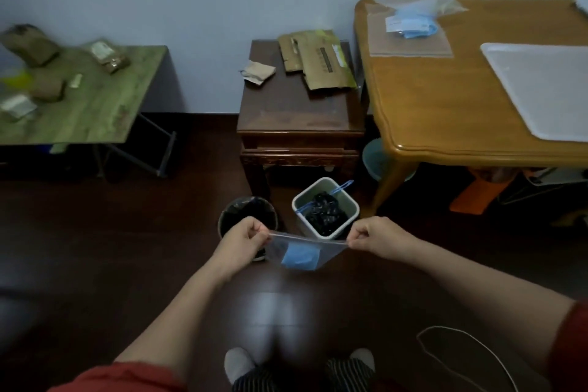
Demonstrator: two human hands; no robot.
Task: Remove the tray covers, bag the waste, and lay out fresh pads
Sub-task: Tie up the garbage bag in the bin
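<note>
Bagging under way: left hand [245, 237] and right hand [374, 234] each pinch a top corner of the bag [280, 245], blue waste [300, 256] inside, near the bin [297, 200]; one pad [541, 86] lies on the table [445, 111], more likely due

Single head-worn wide-angle view, forward and down at floor [95, 264]

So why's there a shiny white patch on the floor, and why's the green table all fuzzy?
Head view: the patch is light glaring off the glossy floor. Head view, left edge: the green table looks blurred, out at the wide lens's rim, while the bag in the middle stays fairly sharp.
</note>
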